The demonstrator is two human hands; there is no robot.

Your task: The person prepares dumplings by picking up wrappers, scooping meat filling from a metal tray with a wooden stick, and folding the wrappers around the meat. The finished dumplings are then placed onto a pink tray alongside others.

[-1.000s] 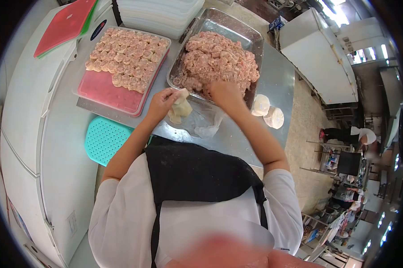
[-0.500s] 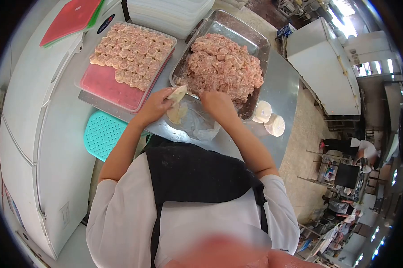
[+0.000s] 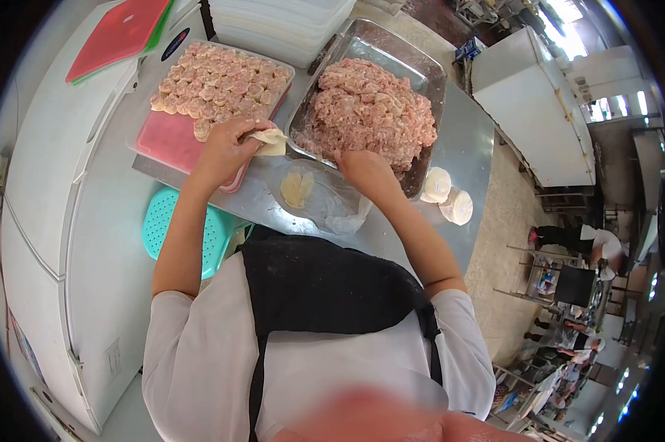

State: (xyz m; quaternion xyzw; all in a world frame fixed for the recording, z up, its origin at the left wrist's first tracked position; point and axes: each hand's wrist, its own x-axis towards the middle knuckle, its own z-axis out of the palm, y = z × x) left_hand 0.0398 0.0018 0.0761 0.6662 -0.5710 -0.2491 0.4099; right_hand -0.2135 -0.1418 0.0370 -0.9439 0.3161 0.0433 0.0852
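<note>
My left hand [image 3: 229,147] is closed on a small stack of dough wrappers [image 3: 273,140], which sticks out to the right from between thumb and fingers. It is over the near right edge of the pink-bottomed tray [image 3: 172,136], by the rows of filled dumplings [image 3: 218,81]. My right hand [image 3: 368,174] is at the near rim of the metal pan [image 3: 295,125], its fingers curled against the minced meat [image 3: 373,103]; what the fingertips hold is hidden. Between my hands, more dough wrappers [image 3: 297,189] lie on a clear plastic bag [image 3: 340,210].
Two round white stacks [image 3: 456,206] stand right of the pan on the steel table [image 3: 465,147]. Stacked white trays [image 3: 281,29] are behind. A turquoise stool [image 3: 174,228] is at the lower left, beside a white freezer [image 3: 104,221]. Other people are far off at the right.
My left hand has moved up and left with the wrappers, over the dumpling tray's edge. The wrappers on the bag now show uncovered. My right hand has shifted slightly right along the pan.
</note>
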